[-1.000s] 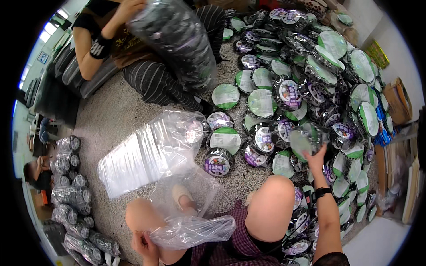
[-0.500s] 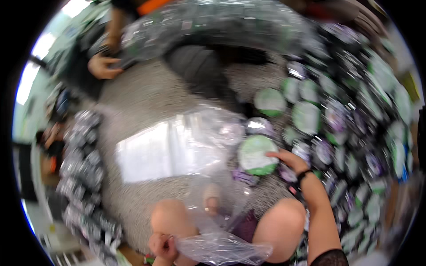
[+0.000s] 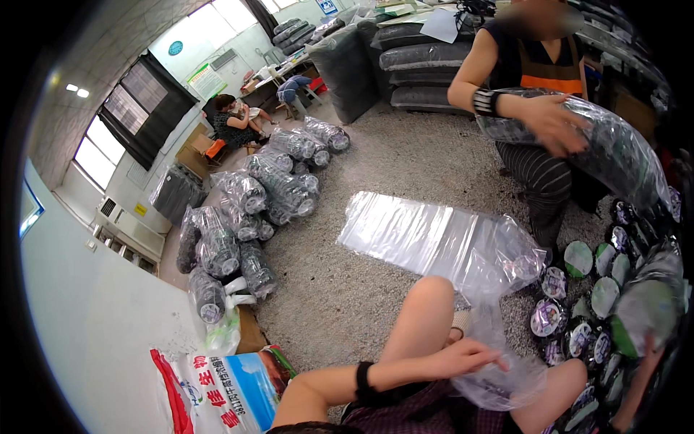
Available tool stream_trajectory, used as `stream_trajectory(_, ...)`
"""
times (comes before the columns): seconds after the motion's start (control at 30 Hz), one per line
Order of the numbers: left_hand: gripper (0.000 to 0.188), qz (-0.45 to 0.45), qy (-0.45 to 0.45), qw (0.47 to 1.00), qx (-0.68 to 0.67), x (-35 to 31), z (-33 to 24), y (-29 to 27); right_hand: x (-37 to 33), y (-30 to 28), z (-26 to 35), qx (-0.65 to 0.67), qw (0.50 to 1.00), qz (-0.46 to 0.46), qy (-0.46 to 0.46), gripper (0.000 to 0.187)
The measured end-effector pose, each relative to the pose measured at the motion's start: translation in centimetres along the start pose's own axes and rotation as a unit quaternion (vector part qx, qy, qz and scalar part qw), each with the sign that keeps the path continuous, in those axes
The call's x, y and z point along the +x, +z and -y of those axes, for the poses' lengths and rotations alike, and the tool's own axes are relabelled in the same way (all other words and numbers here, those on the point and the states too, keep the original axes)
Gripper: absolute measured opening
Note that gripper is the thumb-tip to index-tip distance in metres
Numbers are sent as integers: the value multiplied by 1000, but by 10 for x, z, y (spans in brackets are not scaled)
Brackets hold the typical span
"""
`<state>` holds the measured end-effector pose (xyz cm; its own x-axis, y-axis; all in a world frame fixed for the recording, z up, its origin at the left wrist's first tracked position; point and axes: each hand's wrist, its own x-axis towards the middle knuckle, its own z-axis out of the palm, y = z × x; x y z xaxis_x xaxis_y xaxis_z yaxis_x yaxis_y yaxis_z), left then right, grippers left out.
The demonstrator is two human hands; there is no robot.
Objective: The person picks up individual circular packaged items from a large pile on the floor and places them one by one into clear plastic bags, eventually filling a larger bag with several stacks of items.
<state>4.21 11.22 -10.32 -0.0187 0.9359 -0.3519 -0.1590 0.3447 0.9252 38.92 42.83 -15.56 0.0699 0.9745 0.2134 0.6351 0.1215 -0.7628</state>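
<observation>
Clear bag [image 3: 499, 387] near, looks unfilled – left hand [image 3: 468, 359] across it, right hand [image 3: 653, 356] blurred; I can't tell either's grip. Filled bags [image 3: 278, 184] heap left – loose packs [image 3: 546, 318] remain right.

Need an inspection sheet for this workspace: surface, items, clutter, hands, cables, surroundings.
Surface: speckled grey floor.
Items: flat transparent plastic bags on the floor; loose transparent bag at the lap; round labelled packs piled right.
Clutter: filled bundles heaped left; printed sack lower left.
Hands: left hand at the loose bag, grip unclear; right hand blurred against a green-and-black pack.
Cables: none clearly seen.
Surroundings: co-worker with a long filled bag; seated person farther back.
</observation>
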Motion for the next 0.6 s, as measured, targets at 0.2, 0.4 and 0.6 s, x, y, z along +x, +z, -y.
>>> stream_trajectory(0.2,38,-61,67,991,-95,-13,-31,-20,-210,-32,160,-15,839,353,-414,60)
stream_trajectory(0.4,24,93,292,796,523,-71,-30,32,-280,-2,163,-16,811,496,-311,54)
stream_trajectory(0.6,19,82,271,818,501,-55,32,61,-308,69,65,535,689,259,414,59)
